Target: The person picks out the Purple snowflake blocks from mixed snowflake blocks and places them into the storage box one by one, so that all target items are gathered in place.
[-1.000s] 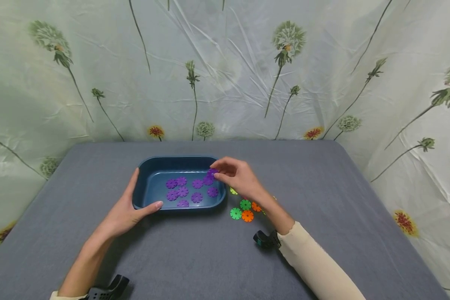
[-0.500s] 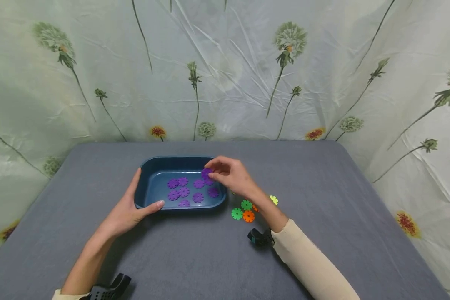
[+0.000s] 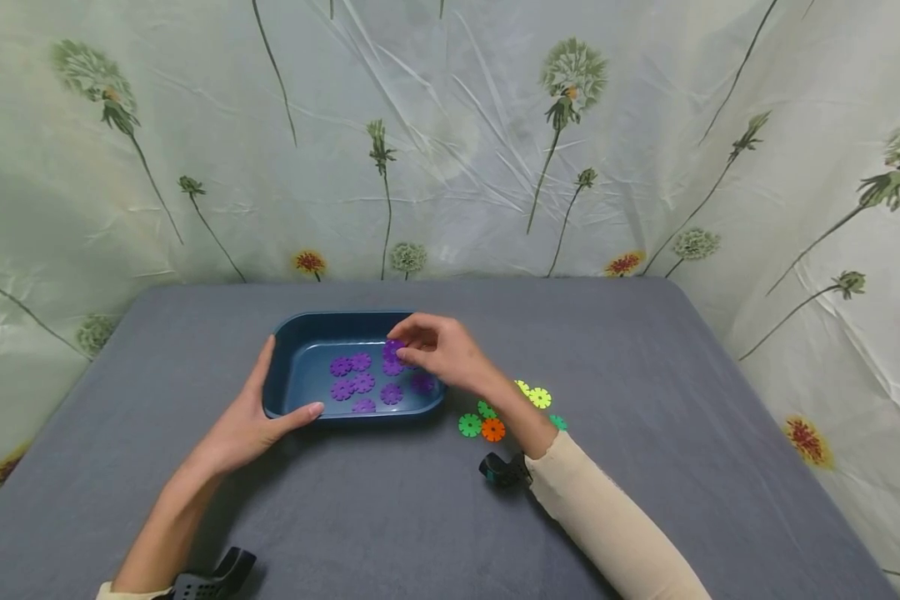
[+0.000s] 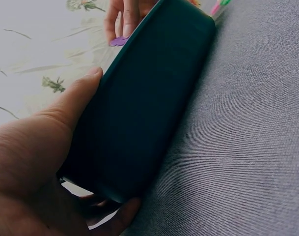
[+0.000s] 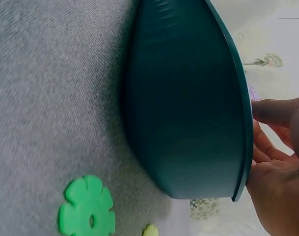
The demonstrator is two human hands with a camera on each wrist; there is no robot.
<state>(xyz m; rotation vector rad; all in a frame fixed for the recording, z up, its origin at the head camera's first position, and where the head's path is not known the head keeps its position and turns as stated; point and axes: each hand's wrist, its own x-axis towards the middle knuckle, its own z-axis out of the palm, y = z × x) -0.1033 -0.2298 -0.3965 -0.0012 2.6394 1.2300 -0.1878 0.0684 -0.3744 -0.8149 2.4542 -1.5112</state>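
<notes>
A dark blue rectangular plastic tray (image 3: 296, 379) stands on the grey cloth, with several purple notched flower-shaped discs (image 3: 362, 382) scattered over its floor. My left hand (image 3: 249, 425) grips its left end, thumb over the near rim; the left wrist view shows the fingers against the tray's outside wall (image 4: 134, 108). Above the right half of the tray, my right hand (image 3: 450, 354) pinches a purple disc (image 3: 393, 350) between thumb and fingers. In the right wrist view the tray wall (image 5: 188, 108) hides most of that disc. Another disc or two lie partly behind the right hand.
Right of the tray, partly under my right forearm, lie green discs (image 3: 470, 425), an orange disc (image 3: 493, 430) and yellow discs (image 3: 540, 397). A flower-printed curtain (image 3: 450, 150) hangs behind the grey table (image 3: 390, 517). Each wrist wears a black strap device (image 3: 504, 470).
My right hand has moved left over the tray with the purple disc, and the forearm now shows more yellow discs behind it. The left hand keeps its hold on the tray.
</notes>
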